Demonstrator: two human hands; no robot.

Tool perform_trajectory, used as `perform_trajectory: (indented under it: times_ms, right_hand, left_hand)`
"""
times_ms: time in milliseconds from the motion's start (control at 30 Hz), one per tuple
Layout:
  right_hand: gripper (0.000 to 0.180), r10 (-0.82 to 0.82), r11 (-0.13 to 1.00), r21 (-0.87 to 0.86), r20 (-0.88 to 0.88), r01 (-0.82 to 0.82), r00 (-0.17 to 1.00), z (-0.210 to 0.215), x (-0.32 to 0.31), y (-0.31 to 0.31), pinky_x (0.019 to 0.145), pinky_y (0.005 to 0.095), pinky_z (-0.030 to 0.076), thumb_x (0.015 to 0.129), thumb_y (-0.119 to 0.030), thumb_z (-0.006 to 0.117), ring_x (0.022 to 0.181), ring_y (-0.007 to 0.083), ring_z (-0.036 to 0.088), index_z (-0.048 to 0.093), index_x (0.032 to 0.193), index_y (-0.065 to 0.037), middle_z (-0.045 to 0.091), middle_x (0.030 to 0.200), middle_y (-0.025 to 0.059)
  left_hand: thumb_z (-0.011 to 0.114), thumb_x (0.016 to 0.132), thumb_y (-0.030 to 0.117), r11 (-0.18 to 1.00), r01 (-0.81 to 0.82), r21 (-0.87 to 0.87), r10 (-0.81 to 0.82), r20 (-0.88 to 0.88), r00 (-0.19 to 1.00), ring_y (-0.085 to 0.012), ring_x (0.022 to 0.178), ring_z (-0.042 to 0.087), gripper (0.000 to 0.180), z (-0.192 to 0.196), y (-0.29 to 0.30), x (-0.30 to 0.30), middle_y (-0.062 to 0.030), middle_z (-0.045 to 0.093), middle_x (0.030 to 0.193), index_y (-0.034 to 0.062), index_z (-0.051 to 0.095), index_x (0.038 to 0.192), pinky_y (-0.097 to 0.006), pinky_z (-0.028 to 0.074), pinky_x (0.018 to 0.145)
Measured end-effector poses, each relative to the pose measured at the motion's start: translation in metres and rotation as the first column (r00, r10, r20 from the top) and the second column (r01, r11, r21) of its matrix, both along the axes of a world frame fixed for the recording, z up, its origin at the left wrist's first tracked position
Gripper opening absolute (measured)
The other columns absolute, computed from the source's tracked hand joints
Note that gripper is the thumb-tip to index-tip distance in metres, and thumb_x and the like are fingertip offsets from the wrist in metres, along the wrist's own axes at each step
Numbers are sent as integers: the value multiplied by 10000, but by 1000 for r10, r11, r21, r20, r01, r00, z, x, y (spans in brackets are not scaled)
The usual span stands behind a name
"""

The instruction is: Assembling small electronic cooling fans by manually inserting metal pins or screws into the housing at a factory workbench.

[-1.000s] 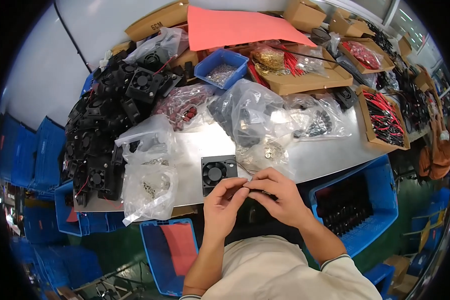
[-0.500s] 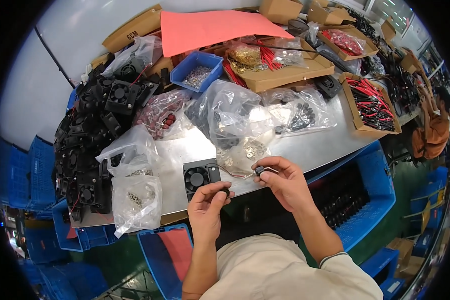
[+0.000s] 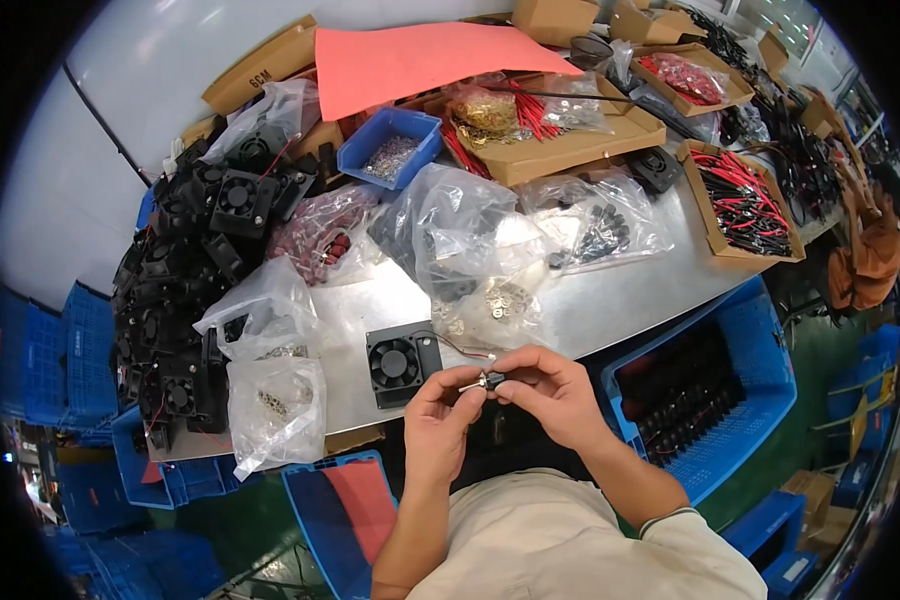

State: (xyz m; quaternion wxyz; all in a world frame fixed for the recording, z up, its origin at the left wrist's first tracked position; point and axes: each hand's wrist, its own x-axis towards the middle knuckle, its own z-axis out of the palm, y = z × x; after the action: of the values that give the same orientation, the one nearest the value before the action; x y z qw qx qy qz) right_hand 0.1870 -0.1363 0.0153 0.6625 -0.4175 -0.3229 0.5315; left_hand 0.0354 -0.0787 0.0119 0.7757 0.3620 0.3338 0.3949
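At the far left, blue crates (image 3: 65, 350) stand beside the bench (image 3: 610, 290), and a heap of black fans (image 3: 185, 270) covers the bench's left end. Just right of the heap lie clear bags (image 3: 275, 400) of small metal parts, one hanging over the near edge. Next, a single black fan (image 3: 402, 362) sits flat near the bench's front edge, its thin red and black wire (image 3: 460, 347) running right toward the hands. The left hand (image 3: 440, 415) has its fingers pressed together on a small metal part (image 3: 473, 383), held in the air just in front of the bench edge. The right hand (image 3: 550, 390) meets it there, its fingers pinching a small dark piece (image 3: 494, 379) that touches the metal part. Behind the hands lie more clear bags (image 3: 470, 240), a blue bin (image 3: 390, 148) of small parts and a red sheet (image 3: 425, 55). Further right, a cardboard box (image 3: 745, 205) holds red wires, and a blue crate (image 3: 710, 400) of dark parts stands below the bench edge.
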Motion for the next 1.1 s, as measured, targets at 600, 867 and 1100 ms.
perform_trajectory:
  times_ms: [600, 867, 1100]
  right_hand:
    - [198, 38, 994, 39, 733, -98, 680, 18, 15, 1, 668, 369, 489, 871, -96, 676, 744, 319, 606, 629, 1051, -26, 616, 846, 147]
    - [209, 4, 998, 40, 698, -46, 716, 15, 16, -2, 689, 303, 499, 865, -56, 688, 757, 212, 633, 631, 1059, -3, 644, 884, 115]
    - [225, -62, 996, -50, 275, 79, 959, 3, 28, -12, 775, 242, 504, 892, 54, 635, 861, 106, 620, 592, 1112, 33, 647, 975, 59]
  left_hand:
    - [707, 830, -50, 966, 7, 259, 51, -217, 975, -94, 871, 598, 172, 0, 2, -8, -35, 671, 970, -7, 691, 996, -221, 465, 804]
    - [656, 878, -34, 971, 52, 233, -15, -156, 988, -83, 885, 551, 238, 0, 2, -3, -31, 633, 1062, -6, 643, 1114, -217, 435, 829]
    - [532, 872, -115, 936, 178, 304, -143, -133, 981, -200, 1164, 551, 417, -2, 7, -8, -105, 513, 1330, -17, 506, 1276, -300, 453, 960]
